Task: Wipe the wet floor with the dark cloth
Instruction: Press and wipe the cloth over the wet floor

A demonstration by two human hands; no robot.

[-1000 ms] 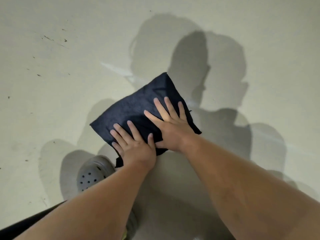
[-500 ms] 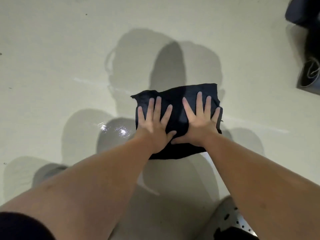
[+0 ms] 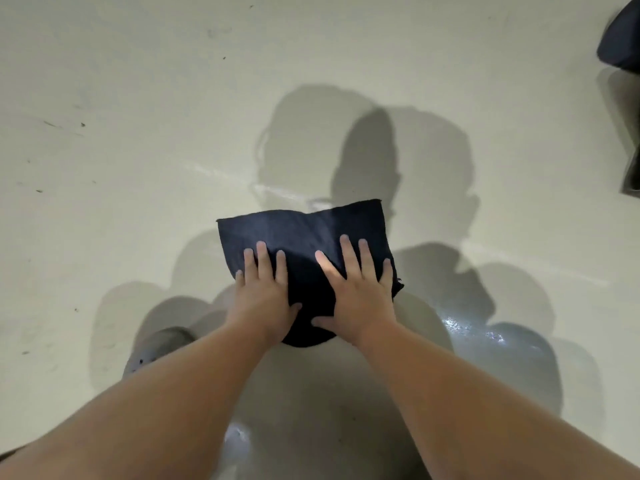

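Note:
The dark cloth (image 3: 301,233) lies flat on the pale floor in the middle of the head view. My left hand (image 3: 263,296) presses palm-down on its near left part, fingers spread. My right hand (image 3: 360,296) presses palm-down on its near right part, fingers spread too. Neither hand curls around the fabric. The cloth's near edge is hidden under my palms. Wet floor (image 3: 464,327) glistens just right of my right wrist, and another wet gleam (image 3: 239,441) shows between my forearms.
A grey perforated shoe (image 3: 156,344) sits on the floor left of my left forearm. A dark object (image 3: 623,39) is at the top right edge, with another dark item (image 3: 633,174) below it. Shadows of my head and arms fall around the cloth.
Over the last second the cloth has slid sideways under both flat hands and turned squarer to me. The grey shoe is back in view at the left, and wet gleams now show to the right.

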